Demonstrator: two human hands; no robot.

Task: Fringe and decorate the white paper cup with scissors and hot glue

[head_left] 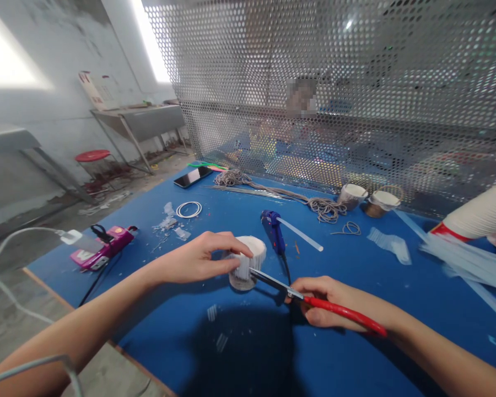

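A small white cup (254, 245), with a ribbed whitish strip around its side, stands on the blue table in front of me. My left hand (209, 256) grips it from the left, thumb and fingers closed on its side. In my right hand (330, 300) is a pair of scissors (343, 314) with red handles. Their blades point up and left, the tips touching or very near the strip on the cup; I cannot tell whether they are cutting. Behind the cup lies a blue glue gun (274, 231) with a clear glue stick (301, 234) in it.
A purple power strip (103, 248) with a white charger sits at left. Farther back are a phone (193, 176), white rings (189, 209), grey cord (231, 177) and two wrapped cups (351, 196). Stacked cups (479, 215) and translucent strips (475, 259) lie right. A perforated metal screen (240, 71) borders the table.
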